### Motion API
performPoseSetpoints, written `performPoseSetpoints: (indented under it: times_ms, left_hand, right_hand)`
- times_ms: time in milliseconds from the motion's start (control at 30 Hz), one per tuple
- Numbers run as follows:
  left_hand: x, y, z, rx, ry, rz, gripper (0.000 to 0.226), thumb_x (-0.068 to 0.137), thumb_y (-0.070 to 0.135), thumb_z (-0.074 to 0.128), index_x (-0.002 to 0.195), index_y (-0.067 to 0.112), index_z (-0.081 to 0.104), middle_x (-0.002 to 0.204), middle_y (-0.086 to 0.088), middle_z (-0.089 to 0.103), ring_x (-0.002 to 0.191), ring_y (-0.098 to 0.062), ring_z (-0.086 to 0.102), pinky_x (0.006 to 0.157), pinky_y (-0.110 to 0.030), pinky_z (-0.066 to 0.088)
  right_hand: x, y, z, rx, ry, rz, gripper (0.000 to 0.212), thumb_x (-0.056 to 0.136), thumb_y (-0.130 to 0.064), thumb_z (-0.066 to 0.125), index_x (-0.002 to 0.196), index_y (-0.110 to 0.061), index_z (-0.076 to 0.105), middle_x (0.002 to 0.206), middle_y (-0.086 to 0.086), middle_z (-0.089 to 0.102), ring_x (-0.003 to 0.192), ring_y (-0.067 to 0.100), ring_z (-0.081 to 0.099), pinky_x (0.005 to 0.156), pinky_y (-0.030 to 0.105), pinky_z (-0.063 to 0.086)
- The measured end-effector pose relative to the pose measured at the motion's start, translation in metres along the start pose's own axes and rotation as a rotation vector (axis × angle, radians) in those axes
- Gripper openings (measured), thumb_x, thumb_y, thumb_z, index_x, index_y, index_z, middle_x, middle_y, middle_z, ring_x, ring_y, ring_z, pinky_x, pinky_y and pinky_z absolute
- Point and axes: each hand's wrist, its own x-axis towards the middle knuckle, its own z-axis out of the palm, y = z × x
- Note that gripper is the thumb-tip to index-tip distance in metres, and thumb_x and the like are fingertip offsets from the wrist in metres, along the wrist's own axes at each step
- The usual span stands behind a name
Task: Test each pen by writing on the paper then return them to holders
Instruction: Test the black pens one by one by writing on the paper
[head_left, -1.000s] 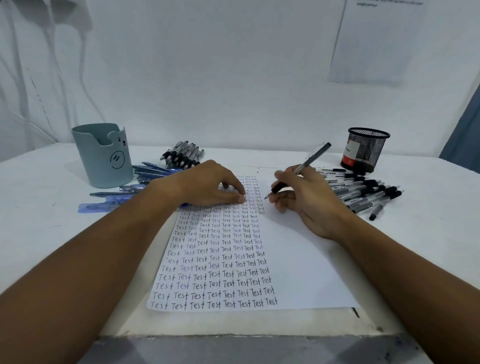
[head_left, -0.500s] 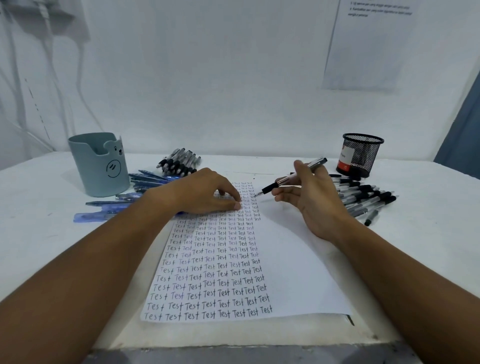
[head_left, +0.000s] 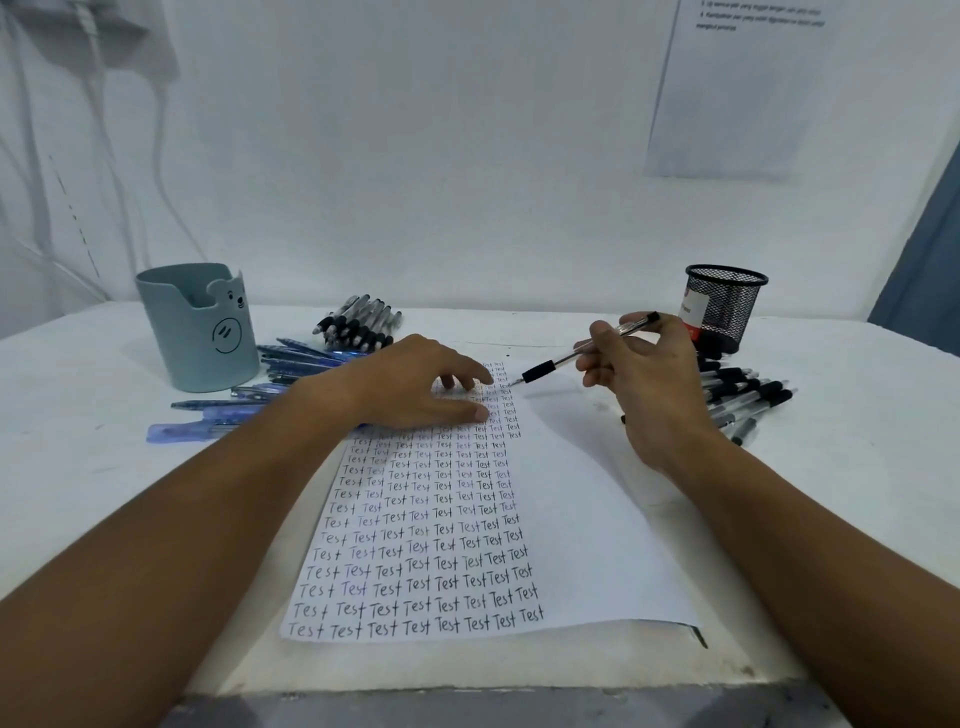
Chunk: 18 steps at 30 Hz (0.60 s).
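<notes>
Head view: our right hand (head_left: 641, 374) pinches a light, rigid clear-barrelled black-gripped pen (head_left: 582, 352) mid-barrel; left hand (head_left: 415, 387), fingers spread, flattens the thin white paper (head_left: 582, 530) on the desk (head_left: 78, 467).

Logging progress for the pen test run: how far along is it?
Done: the paper carries eight columns of "Test", filling its left half. In hand: the right hand holds a black-grip pen lifted off the sheet; the left hand presses the paper. Left: pens lie in piles by the blue holder and mesh holder; none show inside either.
</notes>
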Motion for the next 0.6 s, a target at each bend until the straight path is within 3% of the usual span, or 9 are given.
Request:
performPoseSetpoints:
  times_ms: [100, 433, 533, 600]
  left_hand:
    - [0.002, 0.006, 0.002, 0.006, 0.049, 0.019, 0.053, 0.085, 0.059, 0.056, 0.131, 0.031, 0.057, 0.115, 0.015, 0.061, 0.099, 0.001, 0.054, 0.077, -0.009, 0.038]
    - [0.007, 0.017, 0.007, -0.064, 0.203, 0.070, 0.020, 0.094, 0.032, 0.059, 0.101, 0.018, 0.072, 0.083, 0.015, 0.062, 0.075, 0.017, 0.052, 0.068, -0.003, 0.037]
    - [0.007, 0.011, 0.002, -0.050, 0.282, 0.014, 0.019, 0.096, 0.029, 0.058, 0.099, 0.016, 0.071, 0.079, 0.013, 0.062, 0.070, 0.014, 0.054, 0.066, -0.005, 0.040]
    - [0.005, -0.001, -0.002, -0.032, 0.356, -0.090, 0.021, 0.096, 0.029, 0.057, 0.099, 0.012, 0.070, 0.081, 0.004, 0.066, 0.068, 0.000, 0.059, 0.070, -0.019, 0.049]
  right_hand:
    - [0.000, 0.000, 0.000, -0.006, -0.020, 0.008, 0.024, 0.095, -0.004, 0.060, 0.107, -0.011, 0.040, 0.078, 0.016, 0.069, 0.057, 0.018, 0.060, 0.052, 0.026, 0.049]
    - [-0.001, 0.001, 0.002, -0.064, -0.082, 0.033, 0.033, 0.091, -0.017, 0.068, 0.111, -0.005, 0.044, 0.075, 0.005, 0.073, 0.061, 0.017, 0.063, 0.056, 0.030, 0.051]
    - [0.004, 0.000, -0.001, -0.481, -0.038, -0.045, 0.032, 0.094, -0.043, 0.060, 0.104, -0.013, 0.054, 0.081, -0.006, 0.073, 0.077, 0.013, 0.065, 0.071, 0.031, 0.050]
    - [0.010, 0.000, -0.009, -0.908, 0.023, -0.204, 0.021, 0.096, -0.038, 0.054, 0.098, -0.018, 0.059, 0.087, -0.010, 0.068, 0.096, 0.020, 0.061, 0.082, 0.034, 0.045]
